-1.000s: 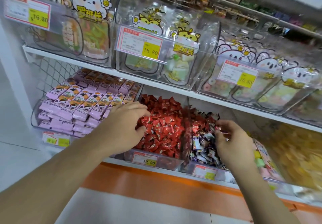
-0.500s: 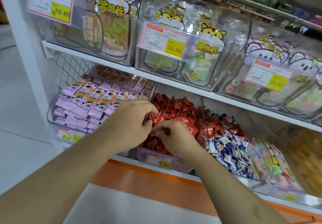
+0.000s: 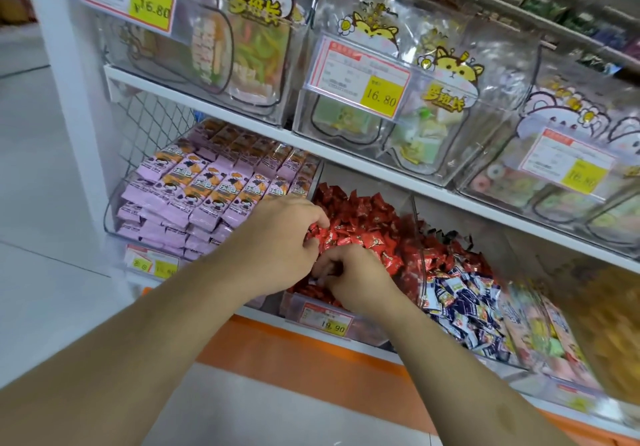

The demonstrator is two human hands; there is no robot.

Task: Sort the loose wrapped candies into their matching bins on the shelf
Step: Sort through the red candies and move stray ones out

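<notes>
Both hands, left (image 3: pixel 280 237) and right (image 3: pixel 353 277), dig with curled fingers into the red candies (image 3: pixel 360 223).

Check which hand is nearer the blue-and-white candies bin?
Right. The right hand sits in the red candies, just beside the blue-and-white candies; the left hand is farther left, by the purple packs.

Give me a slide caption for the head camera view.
Both hands, left hand and right hand, dig into the red candies bin.
</notes>
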